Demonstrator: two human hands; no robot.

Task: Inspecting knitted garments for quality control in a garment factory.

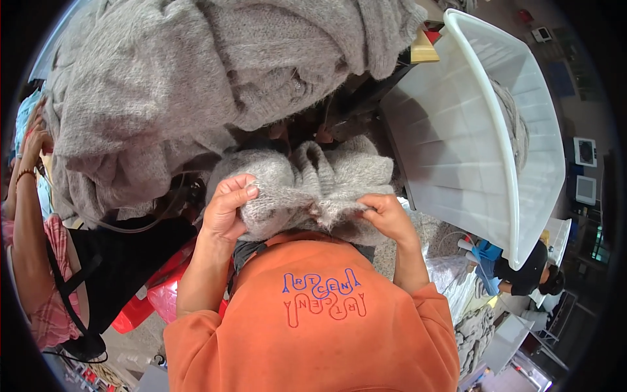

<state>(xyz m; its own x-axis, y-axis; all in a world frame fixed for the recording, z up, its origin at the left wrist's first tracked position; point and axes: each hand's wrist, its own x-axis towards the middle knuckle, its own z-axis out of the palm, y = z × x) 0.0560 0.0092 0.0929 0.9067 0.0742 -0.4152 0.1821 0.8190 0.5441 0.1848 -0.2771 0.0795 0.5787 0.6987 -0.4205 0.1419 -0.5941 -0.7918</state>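
Observation:
A fuzzy grey knitted garment (353,171) lies bunched across my lap. My left hand (230,204) pinches a thin, loosely knit part of it between thumb and fingers. On the other side, my right hand (386,215) grips another edge, and the knit is stretched between the two hands. A thicker, gathered clump of the fabric sits in the middle, nearer my right hand. Folds of the garment drape beyond both hands. The fingertips of my right hand are partly hidden by the fabric.
A big heap of grey knitwear (150,78) covers the table ahead and to the left. At right stands a large white plastic bin (450,130) with grey knitwear inside. Another person's arm (27,196) is at far left, beside red plastic stools (168,287). Further right, a person in black (522,269) bends over.

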